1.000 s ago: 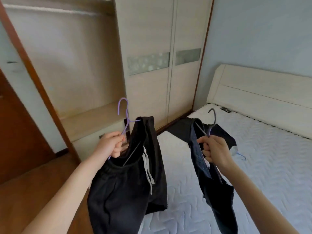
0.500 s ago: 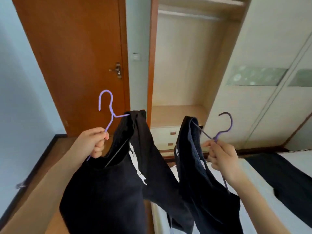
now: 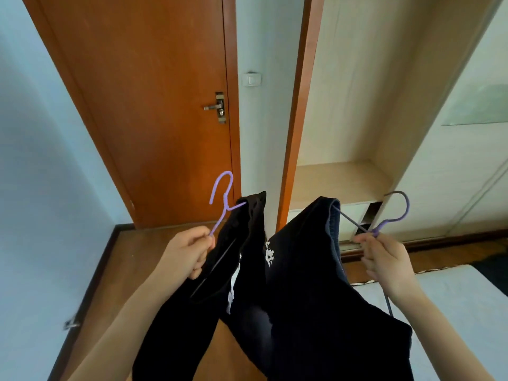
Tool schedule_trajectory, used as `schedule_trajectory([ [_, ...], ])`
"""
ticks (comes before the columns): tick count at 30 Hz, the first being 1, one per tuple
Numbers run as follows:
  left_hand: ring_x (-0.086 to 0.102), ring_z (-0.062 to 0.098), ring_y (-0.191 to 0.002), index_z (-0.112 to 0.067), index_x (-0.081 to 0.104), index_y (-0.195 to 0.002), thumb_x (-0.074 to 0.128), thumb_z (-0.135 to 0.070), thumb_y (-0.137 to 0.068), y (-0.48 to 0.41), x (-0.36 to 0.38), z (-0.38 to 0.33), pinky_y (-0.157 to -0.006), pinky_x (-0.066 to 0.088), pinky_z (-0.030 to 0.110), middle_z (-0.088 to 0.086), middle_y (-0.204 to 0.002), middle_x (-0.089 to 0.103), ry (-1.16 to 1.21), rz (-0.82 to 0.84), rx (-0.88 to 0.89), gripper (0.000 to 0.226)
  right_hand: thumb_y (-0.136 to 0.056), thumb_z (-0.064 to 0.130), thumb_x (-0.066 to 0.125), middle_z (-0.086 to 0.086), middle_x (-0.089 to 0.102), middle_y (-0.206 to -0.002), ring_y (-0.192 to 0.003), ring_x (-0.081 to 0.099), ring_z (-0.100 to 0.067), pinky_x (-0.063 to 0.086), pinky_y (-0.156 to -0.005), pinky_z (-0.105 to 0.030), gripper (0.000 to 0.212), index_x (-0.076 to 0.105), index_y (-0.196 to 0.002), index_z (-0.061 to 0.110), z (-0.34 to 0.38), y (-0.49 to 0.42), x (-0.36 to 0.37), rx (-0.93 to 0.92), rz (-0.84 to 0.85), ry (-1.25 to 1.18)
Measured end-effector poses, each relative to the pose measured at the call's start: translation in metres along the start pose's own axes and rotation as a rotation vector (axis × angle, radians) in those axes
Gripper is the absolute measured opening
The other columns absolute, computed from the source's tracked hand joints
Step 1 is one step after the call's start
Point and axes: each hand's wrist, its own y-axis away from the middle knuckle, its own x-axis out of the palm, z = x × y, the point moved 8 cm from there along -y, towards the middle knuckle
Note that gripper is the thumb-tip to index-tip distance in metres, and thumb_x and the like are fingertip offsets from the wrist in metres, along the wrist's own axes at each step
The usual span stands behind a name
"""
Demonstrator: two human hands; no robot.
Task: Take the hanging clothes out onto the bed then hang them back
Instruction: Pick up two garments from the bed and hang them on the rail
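Left grip (image 3: 189,254) and right grip (image 3: 384,259) up, lower centre of frame.
We face the open wardrobe (image 3: 343,92); left pinches the lilac hanger (image 3: 222,199) bearing a black garment (image 3: 244,237), right pinches the purple hanger (image 3: 397,213) bearing a navy garment (image 3: 308,270).

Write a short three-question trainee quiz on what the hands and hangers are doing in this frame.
1. True or false: the left hand grips a light purple hanger carrying a black garment.
2. The hook of the darker hanger in the right hand is: A) hooked over something; B) free in the air; C) hidden by cloth.
3. Fill in: the wooden door beside the wardrobe is ___.
Key: 1 true; 2 B; 3 shut.
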Motion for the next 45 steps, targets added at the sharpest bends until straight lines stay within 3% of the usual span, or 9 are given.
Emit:
schedule_trajectory([
  [8, 0.018, 0.012, -0.035, -0.003, 0.051, -0.075, 0.043, -0.006, -0.099, -0.17, 0.018, 0.015, -0.04, 0.017, 0.021, 0.002, -0.047, 0.026, -0.106, 0.081, -0.029, 0.026, -0.105, 0.009, 0.032, 0.004, 0.028, -0.048, -0.036, 0.022, -0.006, 0.02, -0.033, -0.013, 0.034, 0.061, -0.094, -0.006, -0.009, -0.119, 0.035, 0.018, -0.04, -0.044],
  [19, 0.013, 0.011, -0.044, 0.001, 0.05, -0.077, 0.044, -0.007, -0.099, -0.382, 0.098, -0.071, -0.044, 0.013, 0.02, -0.002, -0.048, 0.022, -0.068, 0.291, 0.039, 0.024, -0.103, 0.009, 0.036, 0.007, 0.026, -0.05, -0.043, 0.02, -0.009, 0.016, -0.04, -0.019, 0.027, 0.061, -0.099, 0.0, 0.056, -0.296, 0.016, -0.072, -0.266, -0.043],
  [30, 0.016, 0.013, -0.044, -0.002, 0.05, -0.076, 0.044, -0.006, -0.096, -0.547, 0.244, -0.117, -0.045, 0.013, 0.028, -0.002, -0.051, 0.023, -0.032, 0.537, 0.09, 0.021, -0.102, 0.008, 0.032, 0.0, 0.025, -0.054, -0.045, 0.02, -0.012, 0.017, -0.041, -0.021, 0.031, 0.062, -0.097, 0.001, 0.074, -0.437, -0.036, -0.057, -0.487, 0.013],
  [35, 0.017, 0.01, -0.04, -0.007, 0.049, -0.078, 0.043, -0.007, -0.097, -0.604, 0.311, -0.147, -0.042, 0.014, 0.023, -0.004, -0.05, 0.025, 0.023, 0.643, 0.114, 0.02, -0.102, 0.009, 0.033, -0.002, 0.025, -0.056, -0.043, 0.022, -0.012, 0.018, -0.038, -0.018, 0.032, 0.061, -0.094, -0.002, 0.098, -0.478, -0.071, -0.079, -0.595, 0.001],
  [40, 0.017, 0.01, -0.039, -0.008, 0.048, -0.072, 0.042, -0.007, -0.097, -0.648, 0.378, -0.181, -0.04, 0.016, 0.019, -0.007, -0.047, 0.025, 0.135, 0.633, 0.126, 0.026, -0.101, 0.005, 0.031, 0.001, 0.029, -0.051, -0.037, 0.024, -0.009, 0.018, -0.036, -0.018, 0.03, 0.058, -0.088, 0.001, 0.138, -0.529, -0.113, -0.107, -0.626, -0.027],
  [45, 0.015, 0.009, -0.038, -0.006, 0.046, -0.073, 0.043, -0.001, -0.097, -0.701, 0.439, -0.23, -0.04, 0.014, 0.016, -0.007, -0.044, 0.025, 0.246, 0.576, 0.141, 0.025, -0.1, 0.003, 0.03, 0.007, 0.03, -0.046, -0.032, 0.025, -0.005, 0.018, -0.031, -0.014, 0.031, 0.054, -0.081, 0.007, 0.181, -0.607, -0.162, -0.137, -0.555, -0.007],
])
